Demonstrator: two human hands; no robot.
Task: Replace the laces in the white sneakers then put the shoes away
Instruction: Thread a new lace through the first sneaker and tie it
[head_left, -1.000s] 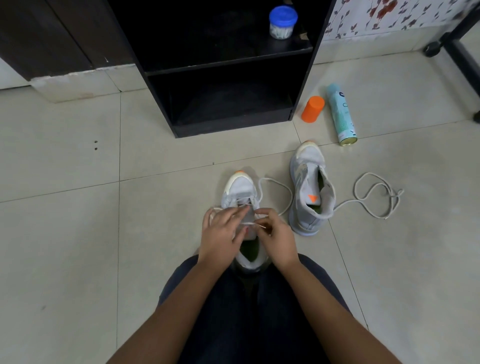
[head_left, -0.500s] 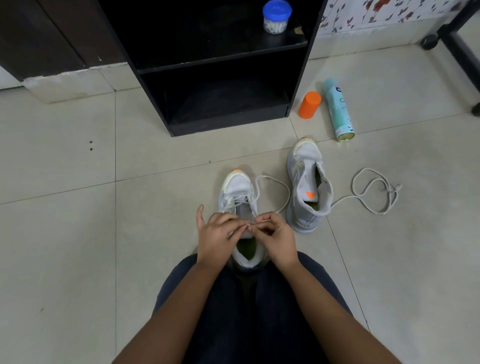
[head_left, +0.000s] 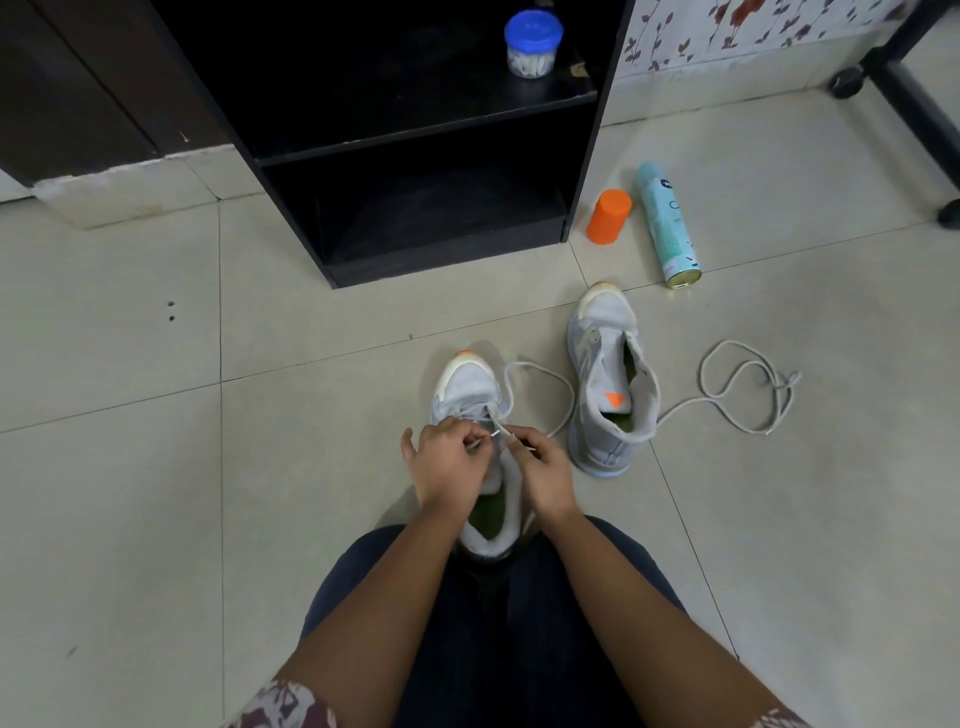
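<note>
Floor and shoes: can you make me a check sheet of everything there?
Surface: tiled floor, a few dark specks.
Job's things: near sneaker partly laced, threaded lace looping rightward; second sneaker unlaced, loose lace beside it.
Clutter: orange cap; spray can lying on its side.
Hands: left hand and right hand both pinch the threaded lace.
Cables: nothing seen.
Surroundings: black shelf holding a blue-lidded jar; wheeled black frame far right.

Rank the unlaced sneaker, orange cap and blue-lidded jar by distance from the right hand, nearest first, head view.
1. unlaced sneaker, just right of the right hand.
2. orange cap, beyond the sneaker.
3. blue-lidded jar, on the black shelf.
</note>
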